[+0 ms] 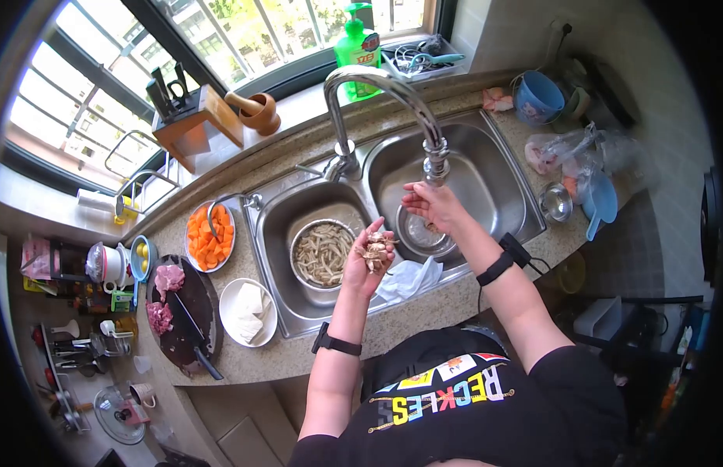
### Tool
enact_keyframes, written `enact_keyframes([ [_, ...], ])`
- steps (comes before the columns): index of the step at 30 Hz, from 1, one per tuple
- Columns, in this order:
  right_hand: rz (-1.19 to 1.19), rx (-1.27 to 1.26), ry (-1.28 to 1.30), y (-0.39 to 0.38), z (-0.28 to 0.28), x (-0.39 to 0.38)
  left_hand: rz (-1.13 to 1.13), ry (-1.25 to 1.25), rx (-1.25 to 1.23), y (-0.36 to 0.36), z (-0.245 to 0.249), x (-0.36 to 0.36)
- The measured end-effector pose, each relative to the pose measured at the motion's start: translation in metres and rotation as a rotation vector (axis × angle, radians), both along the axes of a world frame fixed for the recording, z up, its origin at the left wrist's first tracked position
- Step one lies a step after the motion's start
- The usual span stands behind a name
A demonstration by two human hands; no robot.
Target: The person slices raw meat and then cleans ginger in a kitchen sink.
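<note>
My left hand is cupped palm up around a clump of pale brown mushroom pieces, over the sink's divider and front edge. Just beside it, a steel bowl of pale, thin strips, which look like mushroom, stands in the left basin. My right hand hovers over the right basin, under the tap head, its fingers curled together; whatever they may hold is hidden. Beneath that hand sits a shiny bowl in the right basin. A white cloth or bag lies on the basin's front rim.
Left of the sink are a plate of orange chunks, a bowl of white blocks, and a dark board with meat and a knife. A ladle, metal cup and plastic bags lie to the right.
</note>
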State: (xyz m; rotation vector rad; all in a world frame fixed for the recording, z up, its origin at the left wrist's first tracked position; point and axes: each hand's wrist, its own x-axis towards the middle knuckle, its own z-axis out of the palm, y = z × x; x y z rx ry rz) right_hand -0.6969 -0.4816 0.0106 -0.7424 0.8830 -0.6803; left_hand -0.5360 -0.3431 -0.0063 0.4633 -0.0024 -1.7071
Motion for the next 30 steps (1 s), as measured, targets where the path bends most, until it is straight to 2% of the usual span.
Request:
enact_keyframes([
  [2,0.002,0.004,0.002,-0.005,0.004,-0.017,-0.088,0.074,-0.078,-0.024,0.000,-0.006],
  [6,-0.016,-0.099,0.121,-0.005,-0.004,-0.038,-0.077,-0.042,-0.072,-0.064,0.003,-0.039],
  [9,-0.004,-0.337,0.050,-0.001,-0.001,-0.052,-0.091,-0.127,-0.015,-0.083,0.002,-0.065],
  [10,0.080,-0.384,0.105,-0.003,0.003,-0.059,-0.125,-0.187,-0.027,-0.088,0.002,-0.073],
  [12,0.087,-0.625,0.240,-0.004,-0.003,-0.064,-0.163,-0.251,-0.026,-0.093,0.003,-0.086],
  [14,0.108,-0.523,0.245,-0.012,-0.004,-0.071,-0.186,-0.439,0.086,-0.097,0.006,-0.095],
  [16,0.135,-0.424,0.250,-0.020,-0.006,-0.076,-0.186,-0.407,0.073,-0.096,0.010,-0.099],
  [18,0.082,-0.401,0.175,-0.023,-0.007,-0.083,-0.194,-0.475,0.047,-0.093,0.023,-0.105],
  [19,0.041,-0.309,0.090,-0.022,-0.005,-0.085,-0.217,-0.576,0.060,-0.091,0.035,-0.110],
  [20,0.048,-0.300,0.091,-0.023,-0.008,-0.088,-0.213,-0.573,0.070,-0.088,0.030,-0.113],
  [22,0.039,-0.252,0.141,-0.024,-0.017,-0.091,-0.141,-0.795,0.098,-0.083,0.017,-0.117],
  [24,0.080,-0.271,0.146,-0.022,-0.023,-0.093,-0.099,-0.835,0.088,-0.082,0.016,-0.123],
  [26,0.090,-0.277,0.072,-0.016,-0.026,-0.094,0.019,-1.087,0.072,-0.080,0.015,-0.131],
  [27,0.094,-0.272,0.073,-0.013,-0.026,-0.095,0.083,-1.114,0.089,-0.080,0.011,-0.135],
  [30,0.114,-0.183,0.072,-0.013,-0.023,-0.097,0.044,-1.079,0.146,-0.081,0.002,-0.133],
])
